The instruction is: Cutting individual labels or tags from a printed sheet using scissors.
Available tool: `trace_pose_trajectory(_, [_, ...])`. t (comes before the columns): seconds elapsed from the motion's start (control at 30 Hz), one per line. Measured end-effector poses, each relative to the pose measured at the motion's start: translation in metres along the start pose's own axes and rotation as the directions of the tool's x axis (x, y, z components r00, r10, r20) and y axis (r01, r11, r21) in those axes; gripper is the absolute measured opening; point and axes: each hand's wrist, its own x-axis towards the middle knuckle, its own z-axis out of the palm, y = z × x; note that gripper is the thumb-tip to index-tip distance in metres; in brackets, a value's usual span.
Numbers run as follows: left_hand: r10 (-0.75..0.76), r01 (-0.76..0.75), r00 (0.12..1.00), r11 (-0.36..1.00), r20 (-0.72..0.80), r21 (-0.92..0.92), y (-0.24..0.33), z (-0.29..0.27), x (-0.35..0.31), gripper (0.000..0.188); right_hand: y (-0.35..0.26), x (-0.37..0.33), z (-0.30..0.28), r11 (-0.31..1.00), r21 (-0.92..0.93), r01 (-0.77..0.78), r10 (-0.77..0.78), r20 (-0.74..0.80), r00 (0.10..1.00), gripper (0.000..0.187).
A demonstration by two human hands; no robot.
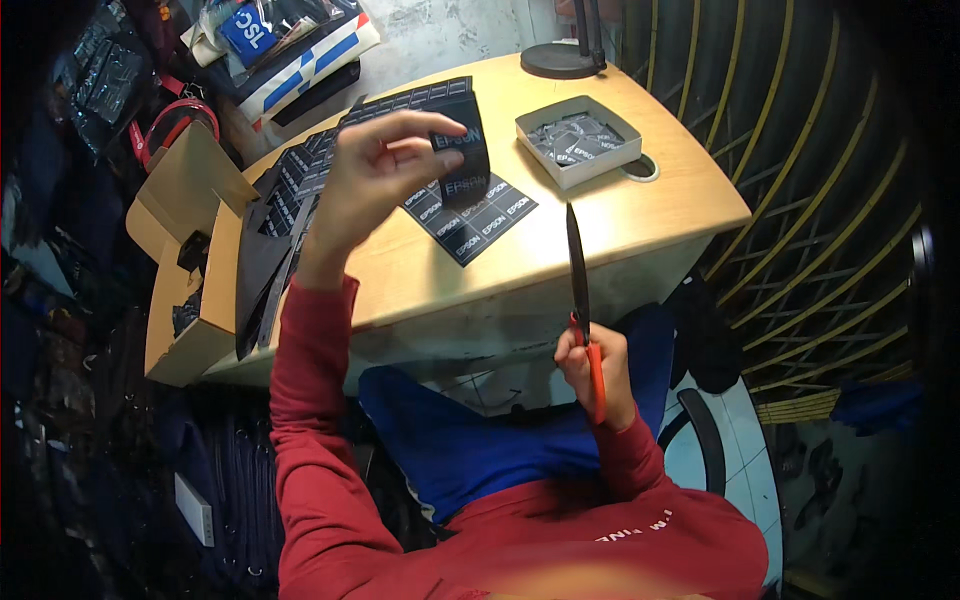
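My left hand point(375, 170) is raised over the table, thumb and fingers pinching a curved black strip of printed labels point(466, 185). Below it, a black sheet of the same labels point(485, 232) lies flat near the table's front edge. Scissors point(577, 270) with red handles are gripped in my right hand point(607, 368), in front of the table edge. Their blades point away from me and look closed, apart from the strip. To the right, a shallow white box point(602, 168) holds several loose cut black labels point(575, 138).
More black label sheets point(300, 165) are spread over the table's left and back. An open cardboard box point(188, 340) stands at the left edge. A black lamp base point(563, 60) sits at the back, and a tape roll point(652, 168) lies beside the white box. A folding gate point(800, 200) is on the right.
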Motion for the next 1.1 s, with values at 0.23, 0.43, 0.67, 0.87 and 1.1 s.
trace_pose_trajectory(0.23, [-0.082, 0.054, 0.993, 0.954, -0.086, -0.294, 0.018, 0.036, -0.06, 0.035, 0.0, 0.01, 0.019, 0.996, 0.001, 0.092, -0.092, 0.089, 0.992, 0.052])
trace_pose_trajectory(0.43, [-0.277, 0.275, 0.96, 0.899, 0.043, -0.341, 0.012, 0.029, -0.097, 0.041, 0.017, -0.022, -0.002, 0.992, -0.015, -0.126, 0.127, 0.23, 0.965, 0.066])
trace_pose_trajectory(0.67, [-0.323, 0.358, 0.927, 0.915, 0.192, -0.185, 0.013, 0.037, -0.123, 0.051, 0.019, -0.052, -0.032, 0.953, -0.283, -0.106, 0.21, 0.369, 0.905, 0.073])
trace_pose_trajectory(0.87, [-0.375, 0.423, 0.882, 0.897, 0.285, -0.129, 0.018, 0.042, -0.128, 0.053, -0.002, -0.043, -0.048, 0.951, -0.264, -0.163, 0.285, 0.536, 0.794, 0.07])
trace_pose_trajectory(1.1, [-0.371, 0.454, 0.845, 0.879, 0.385, -0.149, 0.011, 0.048, -0.135, 0.048, -0.02, -0.031, -0.053, 0.922, -0.342, -0.179, 0.374, 0.672, 0.639, 0.064])
